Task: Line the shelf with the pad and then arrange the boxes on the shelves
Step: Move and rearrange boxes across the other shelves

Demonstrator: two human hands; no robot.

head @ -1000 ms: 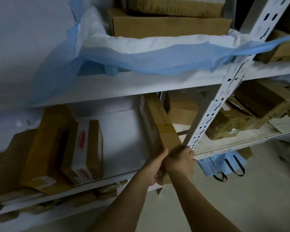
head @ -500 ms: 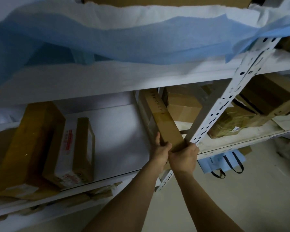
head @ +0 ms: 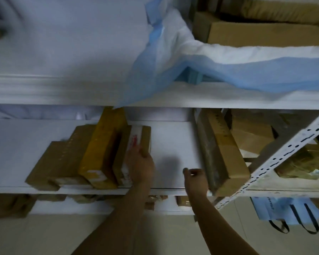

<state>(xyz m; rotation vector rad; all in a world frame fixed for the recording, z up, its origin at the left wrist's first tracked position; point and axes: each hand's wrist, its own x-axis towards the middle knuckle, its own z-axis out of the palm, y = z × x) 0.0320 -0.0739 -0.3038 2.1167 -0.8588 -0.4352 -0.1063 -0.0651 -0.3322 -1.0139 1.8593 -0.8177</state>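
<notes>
Gripping the near end of the white-labelled cardboard box (head: 136, 138) at the middle shelf's (head: 164, 190) front edge, the left hand (head: 142, 168) holds something stiff, likely light; the right hand (head: 195, 179) hangs loosely curled, empty.

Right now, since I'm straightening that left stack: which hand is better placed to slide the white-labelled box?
Left. The left hand holds the near end of the white-labelled box; the right hand hovers empty over the bare shelf, nearer the tall brown box.
</notes>
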